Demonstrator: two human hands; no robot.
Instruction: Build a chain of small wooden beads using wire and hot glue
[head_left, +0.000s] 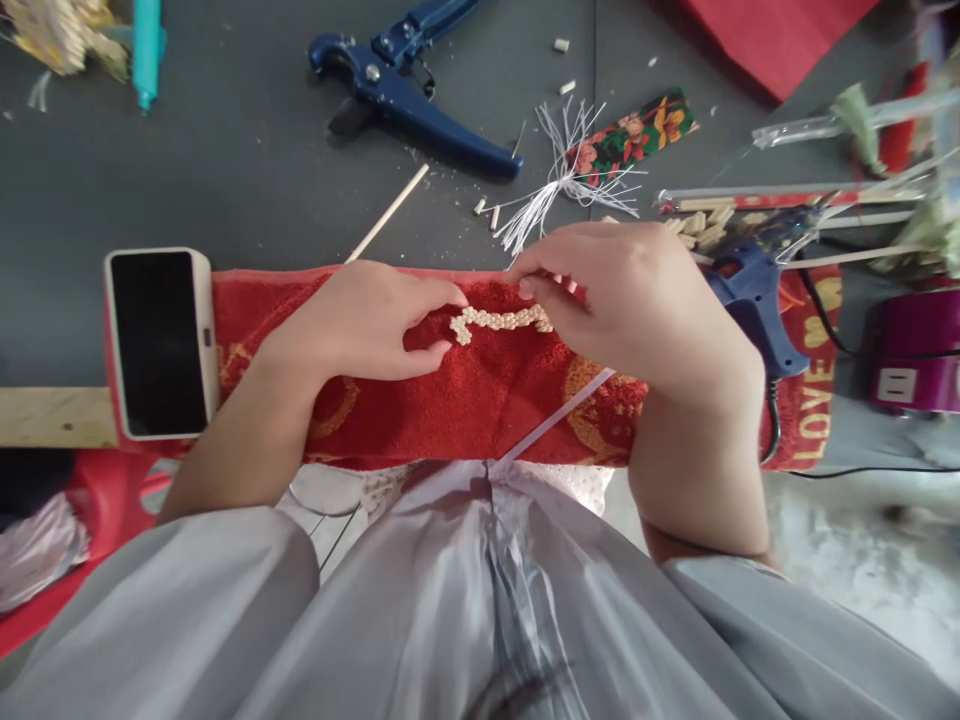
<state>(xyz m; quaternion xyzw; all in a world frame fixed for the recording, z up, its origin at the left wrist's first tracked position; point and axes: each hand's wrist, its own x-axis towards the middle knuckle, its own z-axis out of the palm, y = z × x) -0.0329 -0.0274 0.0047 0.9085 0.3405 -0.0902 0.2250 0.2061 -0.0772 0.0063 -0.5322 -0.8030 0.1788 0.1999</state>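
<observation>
A strip of small cream beads lies on the red towel, with a short crosspiece at its left end. My left hand is at that end, thumb and forefinger spread apart on either side of it. Over the strip's right end is my right hand, hiding part of it. Its thumb and forefinger are pinched together just above the beads. Whatever sits between those fingertips is too small to make out.
A phone-like device lies left on the towel. Beyond it are a blue pipe cutter, a thin stick, white threads and a floral strip. At right are cut stick pieces, a blue glue gun and a purple box.
</observation>
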